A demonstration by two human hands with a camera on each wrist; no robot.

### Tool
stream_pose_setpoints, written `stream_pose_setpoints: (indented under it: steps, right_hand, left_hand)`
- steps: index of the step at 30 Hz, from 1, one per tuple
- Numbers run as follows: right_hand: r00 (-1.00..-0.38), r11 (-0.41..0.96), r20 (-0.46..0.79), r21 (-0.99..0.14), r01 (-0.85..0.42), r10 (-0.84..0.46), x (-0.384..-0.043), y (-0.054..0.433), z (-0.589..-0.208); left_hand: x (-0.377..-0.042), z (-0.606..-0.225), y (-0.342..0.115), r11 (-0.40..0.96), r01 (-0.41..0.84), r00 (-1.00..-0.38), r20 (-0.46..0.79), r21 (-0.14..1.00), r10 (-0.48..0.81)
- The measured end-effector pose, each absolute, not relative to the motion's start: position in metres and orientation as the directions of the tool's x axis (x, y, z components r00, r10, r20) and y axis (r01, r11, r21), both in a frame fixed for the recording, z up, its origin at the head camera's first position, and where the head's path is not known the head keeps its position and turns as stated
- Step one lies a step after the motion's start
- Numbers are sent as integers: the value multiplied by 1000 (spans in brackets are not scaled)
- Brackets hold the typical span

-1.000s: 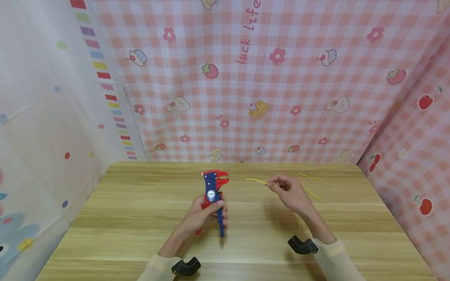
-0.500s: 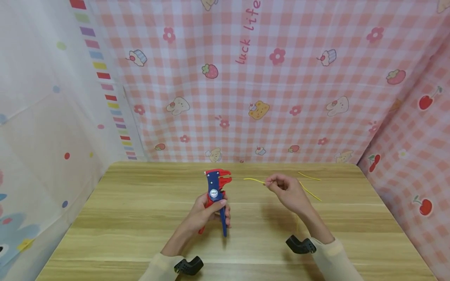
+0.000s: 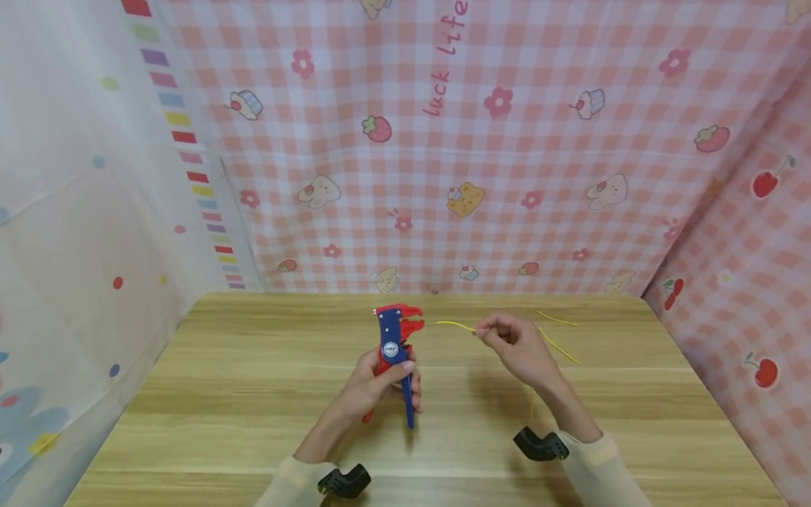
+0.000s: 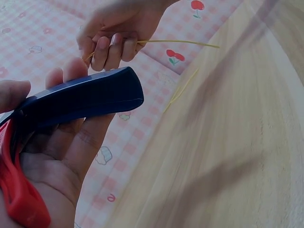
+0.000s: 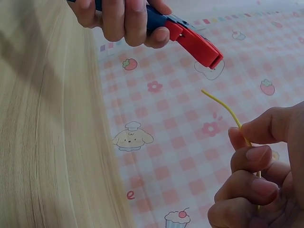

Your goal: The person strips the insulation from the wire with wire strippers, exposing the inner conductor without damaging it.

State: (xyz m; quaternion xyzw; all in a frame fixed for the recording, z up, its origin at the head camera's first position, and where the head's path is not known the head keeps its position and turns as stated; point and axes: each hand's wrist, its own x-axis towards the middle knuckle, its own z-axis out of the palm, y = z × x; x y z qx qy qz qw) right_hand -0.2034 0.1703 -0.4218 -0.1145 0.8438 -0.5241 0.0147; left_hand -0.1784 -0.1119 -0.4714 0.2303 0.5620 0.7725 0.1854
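Note:
My left hand grips a wire stripper with blue and red handles, fingers curled round them above the table. The tool's red jaws stand apart and face right. Between thumb and forefinger, my right hand pinches a thin yellow wire. One end of that wire pokes out leftward, a short gap from the red jaws; the rest runs through the palm, and its tail shows below the fingers in the left wrist view. Part of the stripper's handles is hidden by the left fingers.
Two more yellow wires lie on the wooden table behind the right hand, a short one and a longer one. A pink checked cloth hangs along the table's back edge.
My left hand has shifted slightly right with the wire stripper. The right hand has edged a little left with the wire, so the wire's end and the tool's jaws are closer together.

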Motion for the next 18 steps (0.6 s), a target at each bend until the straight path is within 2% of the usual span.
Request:
stream_pose_setpoints:
  steps: [18]
  right_hand:
    - [-972, 398, 110, -898, -188, -209, -199, 173, -415]
  left_hand:
    - [-171, -466, -104, -308, 3, -817, 179, 951, 548]
